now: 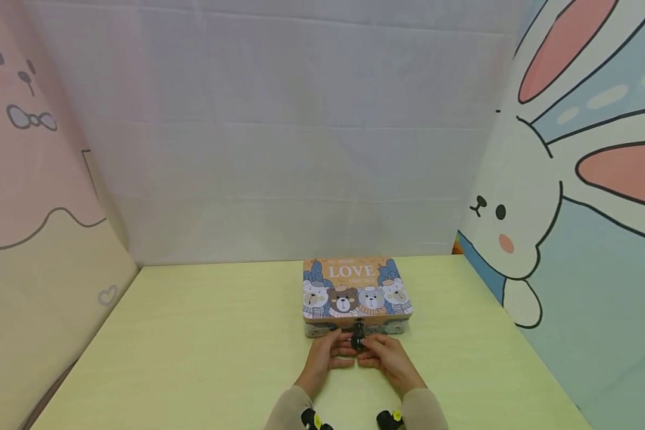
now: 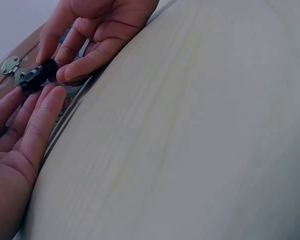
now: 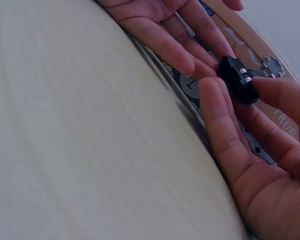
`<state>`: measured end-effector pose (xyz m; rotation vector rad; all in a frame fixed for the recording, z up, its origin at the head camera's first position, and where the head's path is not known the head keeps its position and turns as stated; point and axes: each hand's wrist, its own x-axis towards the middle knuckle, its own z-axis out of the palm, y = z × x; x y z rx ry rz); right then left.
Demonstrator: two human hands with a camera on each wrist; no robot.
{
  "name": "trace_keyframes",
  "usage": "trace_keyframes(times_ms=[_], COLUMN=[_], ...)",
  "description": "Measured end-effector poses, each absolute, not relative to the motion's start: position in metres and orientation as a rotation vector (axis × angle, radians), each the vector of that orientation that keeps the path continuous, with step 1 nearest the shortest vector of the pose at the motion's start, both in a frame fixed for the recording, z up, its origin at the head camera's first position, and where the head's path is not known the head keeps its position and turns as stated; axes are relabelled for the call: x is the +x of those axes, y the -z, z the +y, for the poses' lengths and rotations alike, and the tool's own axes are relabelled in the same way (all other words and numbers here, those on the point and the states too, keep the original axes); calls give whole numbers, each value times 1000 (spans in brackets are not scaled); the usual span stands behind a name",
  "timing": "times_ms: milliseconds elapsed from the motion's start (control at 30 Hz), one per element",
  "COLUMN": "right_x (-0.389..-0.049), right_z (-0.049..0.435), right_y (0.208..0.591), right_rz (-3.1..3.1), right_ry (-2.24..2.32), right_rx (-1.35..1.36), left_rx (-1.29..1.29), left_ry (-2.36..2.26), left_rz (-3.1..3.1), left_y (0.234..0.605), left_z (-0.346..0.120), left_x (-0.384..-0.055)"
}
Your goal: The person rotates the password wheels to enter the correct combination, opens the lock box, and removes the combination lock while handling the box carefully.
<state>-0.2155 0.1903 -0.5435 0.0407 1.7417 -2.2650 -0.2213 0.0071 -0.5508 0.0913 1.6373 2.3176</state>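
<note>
A tin box [image 1: 357, 289] with bears and the word LOVE on its lid stands shut on the table, its front latch facing me. At the latch [image 2: 11, 65] hangs a small black padlock [image 3: 235, 77] with small silvery parts on its face. My right hand [image 1: 389, 358] pinches the padlock between thumb and fingers from the right. From the other side my left hand [image 1: 325, 361] reaches in with fairly straight fingers, their tips right at the padlock's edge. Both hands are low, in front of the box.
The pale yellow table [image 1: 193, 346] runs back to a white sheet [image 1: 279, 149]. Printed panels flank it, a pink one [image 1: 37, 179] on the left and a rabbit one [image 1: 580, 286] on the right. Black wrist devices [image 1: 389, 420] sit by both sleeves.
</note>
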Motion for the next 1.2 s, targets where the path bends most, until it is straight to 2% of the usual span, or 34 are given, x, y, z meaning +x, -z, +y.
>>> trace_keyframes(times_ms=[1200], right_x=[-215], right_z=[189], right_y=[544], right_rz=[1775], right_ry=[2276], right_rx=[88], left_rx=[71], left_ry=[-2327], left_rz=[1663], left_y=[552], left_z=[9], left_x=[-222])
